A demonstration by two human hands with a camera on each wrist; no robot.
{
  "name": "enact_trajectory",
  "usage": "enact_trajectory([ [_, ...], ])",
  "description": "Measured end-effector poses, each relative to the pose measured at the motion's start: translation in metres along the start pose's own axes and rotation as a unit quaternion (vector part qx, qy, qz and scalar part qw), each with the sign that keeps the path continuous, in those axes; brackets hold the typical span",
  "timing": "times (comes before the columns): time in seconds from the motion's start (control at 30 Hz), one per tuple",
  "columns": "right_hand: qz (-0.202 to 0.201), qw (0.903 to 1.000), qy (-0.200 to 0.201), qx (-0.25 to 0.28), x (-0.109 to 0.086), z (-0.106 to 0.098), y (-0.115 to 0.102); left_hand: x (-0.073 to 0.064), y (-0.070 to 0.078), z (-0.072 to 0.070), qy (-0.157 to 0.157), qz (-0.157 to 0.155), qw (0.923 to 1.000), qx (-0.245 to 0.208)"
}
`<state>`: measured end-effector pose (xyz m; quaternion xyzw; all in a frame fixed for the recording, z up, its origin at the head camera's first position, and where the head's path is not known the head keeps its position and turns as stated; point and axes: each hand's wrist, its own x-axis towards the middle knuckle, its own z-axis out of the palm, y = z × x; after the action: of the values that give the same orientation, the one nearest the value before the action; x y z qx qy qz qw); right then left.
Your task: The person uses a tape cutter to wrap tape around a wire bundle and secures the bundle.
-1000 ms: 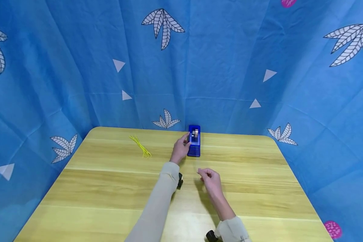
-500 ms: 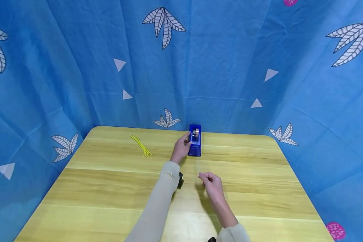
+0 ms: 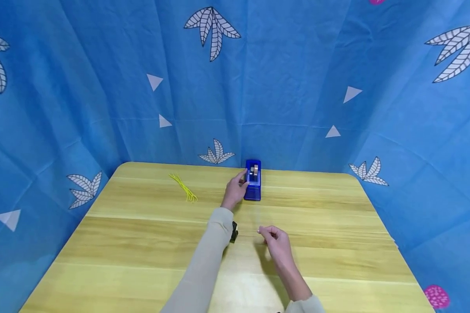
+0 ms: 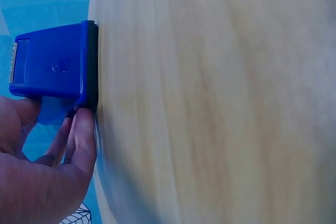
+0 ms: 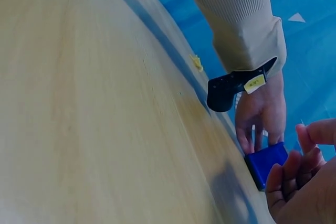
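Observation:
A blue tape dispenser with a roll inside stands near the table's back edge. My left hand grips its left side; in the left wrist view, thumb and fingers hold the side of the dispenser, whose toothed cutting edge shows. Closer to me, my right hand pinches the end of clear tape between thumb and forefinger, the other fingers curled. A faint clear strip of tape runs from the dispenser to that pinch. In the right wrist view my right hand partly hides the dispenser.
A bundle of thin yellow ties or strings lies on the wooden table, left of the dispenser. Behind and beside the table hangs a blue curtain with leaf prints. A black camera is strapped to my left wrist.
My right hand has drawn back toward me, away from the dispenser, lengthening the strip of tape. My left hand and the dispenser have stayed in place.

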<state>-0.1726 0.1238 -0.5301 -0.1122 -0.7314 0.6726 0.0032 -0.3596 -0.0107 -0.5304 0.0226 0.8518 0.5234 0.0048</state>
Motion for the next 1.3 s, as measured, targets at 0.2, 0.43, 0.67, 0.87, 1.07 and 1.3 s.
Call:
enact_trajectory([
  [0.2, 0.006, 0.9998, -0.019, -0.006, -0.004, -0.008, 0.000, 0.000, -0.001, 0.000, 0.002, 0.005, 1.0000, 0.002],
  [0.43, 0.000, 0.9997, -0.024, -0.011, -0.007, -0.011, 0.003, 0.001, 0.003, 0.002, 0.001, 0.016, 0.9999, 0.002],
  [0.67, 0.008, 0.9995, -0.029, -0.002, -0.019, -0.003, 0.005, 0.000, -0.002, 0.001, 0.002, 0.007, 1.0000, 0.001],
  [0.87, 0.002, 0.9998, -0.019, -0.002, -0.023, -0.002, 0.006, 0.003, -0.004, 0.003, -0.003, -0.004, 0.9999, -0.012],
  [1.07, 0.007, 0.9995, -0.028, -0.010, -0.028, -0.001, 0.009, 0.001, -0.001, 0.003, 0.002, -0.004, 0.9999, -0.013],
  [1.3, 0.006, 0.9996, -0.027, -0.004, -0.031, -0.001, 0.013, -0.005, -0.001, 0.002, 0.006, 0.014, 0.9998, -0.015],
])
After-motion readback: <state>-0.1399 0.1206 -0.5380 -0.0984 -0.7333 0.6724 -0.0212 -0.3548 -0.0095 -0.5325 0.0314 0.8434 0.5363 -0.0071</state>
